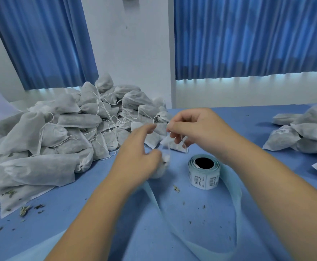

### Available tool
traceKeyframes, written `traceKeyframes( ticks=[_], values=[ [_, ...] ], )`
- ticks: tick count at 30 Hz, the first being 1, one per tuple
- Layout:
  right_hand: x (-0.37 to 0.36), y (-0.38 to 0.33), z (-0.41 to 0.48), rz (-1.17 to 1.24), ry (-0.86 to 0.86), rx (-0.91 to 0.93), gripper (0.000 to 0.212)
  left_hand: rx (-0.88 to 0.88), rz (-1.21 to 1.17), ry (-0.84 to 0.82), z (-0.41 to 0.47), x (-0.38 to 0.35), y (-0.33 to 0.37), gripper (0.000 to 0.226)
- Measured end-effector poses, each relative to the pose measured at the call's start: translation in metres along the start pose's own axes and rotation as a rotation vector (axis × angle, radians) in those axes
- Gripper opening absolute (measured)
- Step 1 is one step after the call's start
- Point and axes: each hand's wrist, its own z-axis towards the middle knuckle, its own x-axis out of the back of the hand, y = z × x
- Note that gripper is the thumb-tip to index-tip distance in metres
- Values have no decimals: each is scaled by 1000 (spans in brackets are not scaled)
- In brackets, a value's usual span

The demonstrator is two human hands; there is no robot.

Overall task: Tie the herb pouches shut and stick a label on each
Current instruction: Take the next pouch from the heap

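Your left hand [142, 153] grips a pouch [162, 167], right hand [197, 129] pinches its string [185, 146]. Approx. few labelled pouches [293, 136] done; big pile [63, 132] to go.

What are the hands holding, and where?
The right hand pinches a thin white string at its top; a loop hangs below. The left hand grips a small, blurred white thing; which part, I cannot tell.

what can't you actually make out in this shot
Head view only:
- Left hand: motion-blurred, grip unclear.
- Pouch: mostly hidden behind that hand.
- Label roll: print too small to read.
- Right pile: cut off by the right edge.
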Motion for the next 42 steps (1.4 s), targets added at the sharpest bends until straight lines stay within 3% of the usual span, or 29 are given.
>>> traceKeyframes(
  ticks=[3,6,12,16,22,27,31,36,39,42],
  values=[
    [-3,-9,-3,116,-68,20,13,-50,-408,-78,-6,-7,21,35],
    [-1,-13,-2,223,-62,5,15,17,-567,-106,-13,-15,33,12],
    [9,-7,0,246,102,-9,18,260,-665,-59,-10,-16,37,26],
    [16,-4,2,266,187,-6,16,228,-634,-15,-9,-10,35,25],
    [17,5,3,195,240,3,19,186,-542,-221,-13,-11,35,30],
    [19,20,7,22,310,-76,15,136,-665,-140,-12,-7,37,18],
    [14,32,7,-198,185,-190,11,126,-695,-36,-10,-5,35,28],
    [5,16,-1,-443,-160,-194,12,174,-760,118,-8,-2,33,22],
    [4,-6,-8,-529,-264,-102,13,138,-621,168,-7,-1,32,18],
    [7,-26,-13,-491,-231,17,12,32,-415,114,-8,-3,31,23]
  ],
)
